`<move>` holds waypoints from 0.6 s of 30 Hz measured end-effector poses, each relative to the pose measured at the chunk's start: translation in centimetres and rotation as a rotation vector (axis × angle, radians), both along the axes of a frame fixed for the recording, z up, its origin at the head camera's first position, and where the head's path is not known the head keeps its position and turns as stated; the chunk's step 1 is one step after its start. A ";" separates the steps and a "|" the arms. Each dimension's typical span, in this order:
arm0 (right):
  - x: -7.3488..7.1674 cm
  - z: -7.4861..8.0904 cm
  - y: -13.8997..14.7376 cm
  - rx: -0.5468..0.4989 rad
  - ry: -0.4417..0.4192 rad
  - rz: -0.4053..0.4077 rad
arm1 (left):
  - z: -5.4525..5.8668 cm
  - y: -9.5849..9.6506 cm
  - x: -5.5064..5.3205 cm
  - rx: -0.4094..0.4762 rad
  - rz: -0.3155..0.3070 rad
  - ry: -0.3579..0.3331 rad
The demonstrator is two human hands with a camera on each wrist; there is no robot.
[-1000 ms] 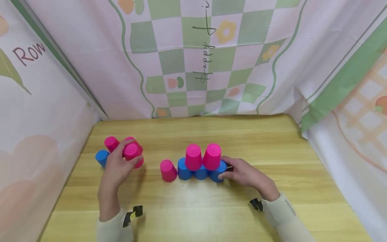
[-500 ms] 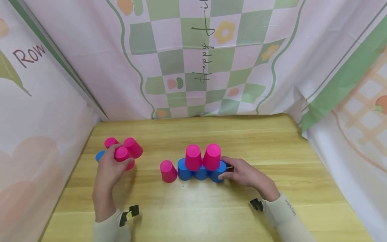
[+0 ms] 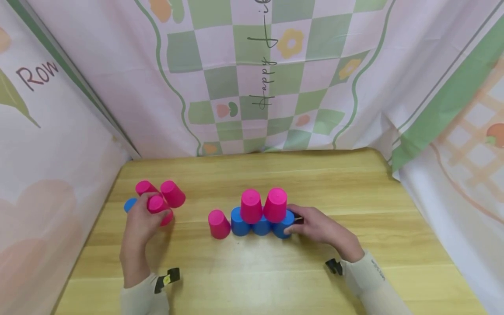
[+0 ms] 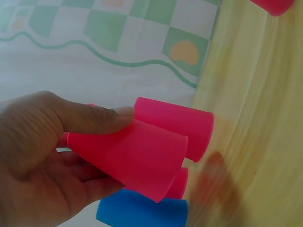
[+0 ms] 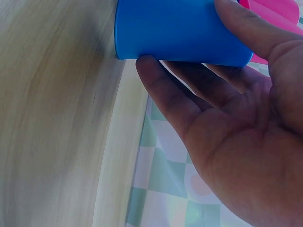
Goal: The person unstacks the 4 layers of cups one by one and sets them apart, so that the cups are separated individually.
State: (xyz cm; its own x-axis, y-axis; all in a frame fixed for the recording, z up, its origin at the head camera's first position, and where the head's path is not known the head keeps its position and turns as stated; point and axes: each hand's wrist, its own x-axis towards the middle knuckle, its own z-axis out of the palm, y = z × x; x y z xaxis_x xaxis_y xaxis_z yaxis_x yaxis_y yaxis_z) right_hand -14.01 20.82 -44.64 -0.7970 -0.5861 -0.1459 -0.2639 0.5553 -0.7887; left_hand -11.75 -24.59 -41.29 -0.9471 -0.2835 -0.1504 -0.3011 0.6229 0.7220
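The pink cup (image 3: 156, 204), mouth down and roughly upright, is pinched in the left hand (image 3: 139, 222) near the left edge of the table (image 3: 220, 275); rightward, the right hand (image 3: 315, 224) grips the stack's (image 3: 252, 208) end blue cup (image 3: 281, 228).

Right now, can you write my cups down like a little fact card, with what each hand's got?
Left hand: holds a pink cup
Right hand: holds the right-end blue cup
Bottom row: three blue cups, upside down
On top: two pink cups, side by side
Just left of row: lone pink cup
Near left hand: two more pink cups, another blue cup
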 end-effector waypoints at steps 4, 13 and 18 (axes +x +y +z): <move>0.0 0.0 0.0 -0.004 -0.001 0.003 | -0.7 -0.3 -0.2 -0.005 -0.001 -0.015; 0.0 -0.2 0.1 -0.016 0.004 0.011 | -1.3 -0.3 -0.6 0.018 0.012 -0.076; 0.0 -0.2 0.1 -0.014 0.007 0.012 | -1.5 -0.3 -0.8 0.034 0.016 -0.094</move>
State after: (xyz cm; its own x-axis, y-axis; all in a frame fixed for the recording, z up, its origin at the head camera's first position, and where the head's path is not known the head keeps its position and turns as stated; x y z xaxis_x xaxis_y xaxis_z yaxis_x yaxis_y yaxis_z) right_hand -14.04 20.92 -44.85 -0.7911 -0.5972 -0.1319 -0.2759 0.5409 -0.7945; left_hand -12.58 -24.89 -42.77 -0.9237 -0.2920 -0.2480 -0.3783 0.5927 0.7111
